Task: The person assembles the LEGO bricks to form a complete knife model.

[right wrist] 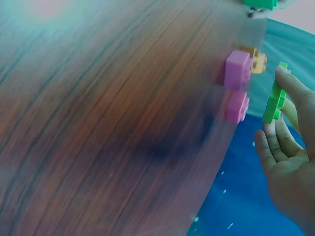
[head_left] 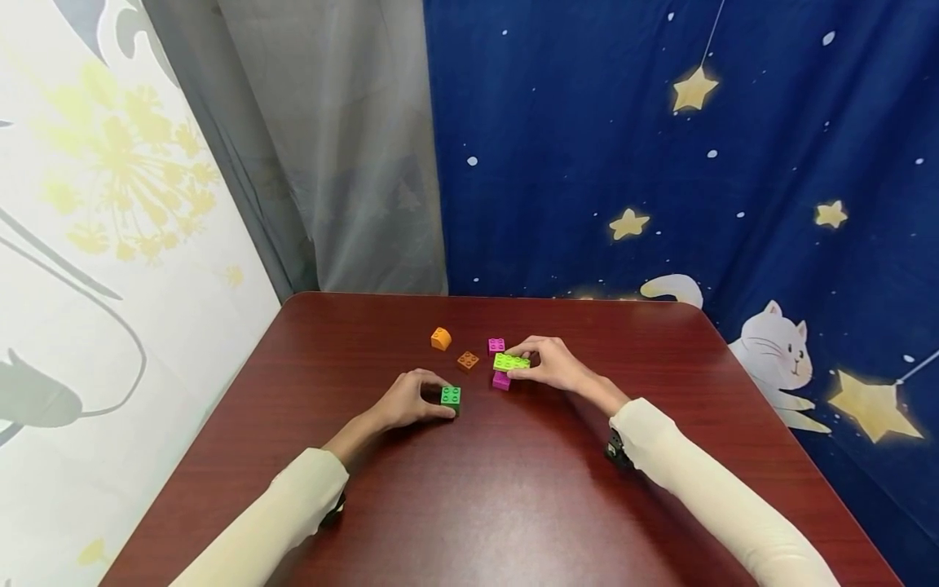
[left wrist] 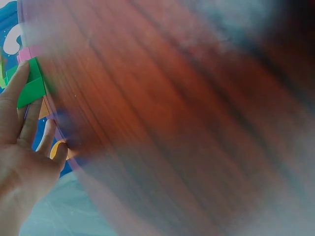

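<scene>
My left hand (head_left: 406, 399) pinches a green toy brick (head_left: 451, 397) between thumb and fingers, near the middle of the table. In the left wrist view the green brick (left wrist: 32, 87) shows its side and top. To the right, my right hand (head_left: 555, 364) grips the end of a long lime-green brick (head_left: 506, 361). The right wrist view shows this lime brick (right wrist: 274, 101) raised off the tabletop, apart from two magenta bricks. One magenta brick (head_left: 496, 346) lies just behind it in the head view, the other magenta brick (head_left: 501, 381) partly beneath it.
A brown-orange brick (head_left: 467, 360) and an orange brick with a curved top (head_left: 440, 339) lie between and beyond the hands. All are on a dark red wooden table (head_left: 469, 505). A grey curtain (head_left: 367, 163) and a blue star-patterned curtain (head_left: 557, 163) hang behind its far edge.
</scene>
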Motion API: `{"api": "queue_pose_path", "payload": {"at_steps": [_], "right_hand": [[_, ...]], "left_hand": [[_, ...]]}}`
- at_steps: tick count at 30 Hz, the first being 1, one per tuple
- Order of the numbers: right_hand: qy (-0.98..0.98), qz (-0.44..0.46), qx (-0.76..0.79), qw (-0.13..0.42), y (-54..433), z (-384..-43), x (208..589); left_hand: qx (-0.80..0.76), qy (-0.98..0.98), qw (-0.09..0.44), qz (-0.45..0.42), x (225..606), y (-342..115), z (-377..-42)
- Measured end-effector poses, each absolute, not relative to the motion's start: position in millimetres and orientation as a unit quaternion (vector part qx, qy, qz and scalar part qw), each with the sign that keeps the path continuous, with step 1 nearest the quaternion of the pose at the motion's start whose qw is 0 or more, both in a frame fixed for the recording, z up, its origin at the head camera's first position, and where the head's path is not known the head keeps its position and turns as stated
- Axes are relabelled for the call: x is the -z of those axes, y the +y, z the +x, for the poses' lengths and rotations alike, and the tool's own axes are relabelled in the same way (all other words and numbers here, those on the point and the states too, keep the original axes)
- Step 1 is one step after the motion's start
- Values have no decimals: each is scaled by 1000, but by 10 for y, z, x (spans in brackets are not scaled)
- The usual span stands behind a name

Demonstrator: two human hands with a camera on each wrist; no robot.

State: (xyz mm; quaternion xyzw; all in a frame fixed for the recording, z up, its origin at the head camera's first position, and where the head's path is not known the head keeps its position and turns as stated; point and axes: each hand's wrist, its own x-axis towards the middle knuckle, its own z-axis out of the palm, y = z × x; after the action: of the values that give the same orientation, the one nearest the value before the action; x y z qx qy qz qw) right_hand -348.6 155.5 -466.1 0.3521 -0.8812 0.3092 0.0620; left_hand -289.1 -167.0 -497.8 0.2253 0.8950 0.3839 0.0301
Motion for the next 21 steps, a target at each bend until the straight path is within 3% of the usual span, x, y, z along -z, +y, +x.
{"api": "queue_pose_path", "payload": {"at_steps": [21], "right_hand": [[-860,385,-335,17,1029,-3249,4615]], "left_hand": [[-382,897,36,219,4974,-1667,-2910]]}}
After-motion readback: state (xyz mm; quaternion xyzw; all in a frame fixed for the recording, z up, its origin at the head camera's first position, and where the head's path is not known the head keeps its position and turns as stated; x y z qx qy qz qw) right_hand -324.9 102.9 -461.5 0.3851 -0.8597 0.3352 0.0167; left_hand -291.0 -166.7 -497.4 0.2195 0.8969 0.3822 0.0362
